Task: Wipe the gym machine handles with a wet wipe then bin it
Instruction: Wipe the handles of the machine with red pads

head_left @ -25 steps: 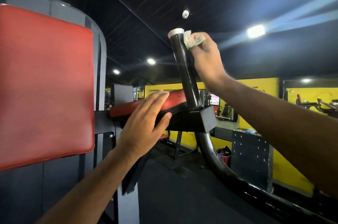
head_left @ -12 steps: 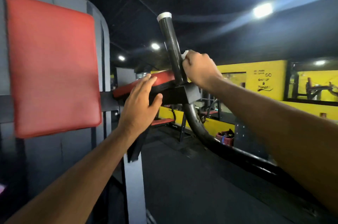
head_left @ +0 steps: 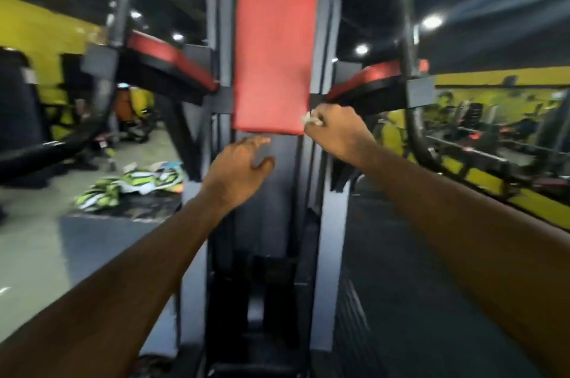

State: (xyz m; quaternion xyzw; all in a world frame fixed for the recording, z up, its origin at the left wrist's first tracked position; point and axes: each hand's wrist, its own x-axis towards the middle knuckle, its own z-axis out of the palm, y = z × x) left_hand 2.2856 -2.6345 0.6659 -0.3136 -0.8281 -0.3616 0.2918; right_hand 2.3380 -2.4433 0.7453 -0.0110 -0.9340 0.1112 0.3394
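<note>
off the right handle (head_left: pixel 407 23), right hand (head_left: pixel 336 131) gripping wet wipe (head_left: pixel 311 119), left hand (head_left: pixel 237 168) lifted

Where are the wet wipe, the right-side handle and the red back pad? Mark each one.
wet wipe (head_left: pixel 313 120), head view, the white end that shows.
right-side handle (head_left: pixel 405 26), head view, middle of the black upright shaft.
red back pad (head_left: pixel 274 54), head view, centre of the cushion.
</note>
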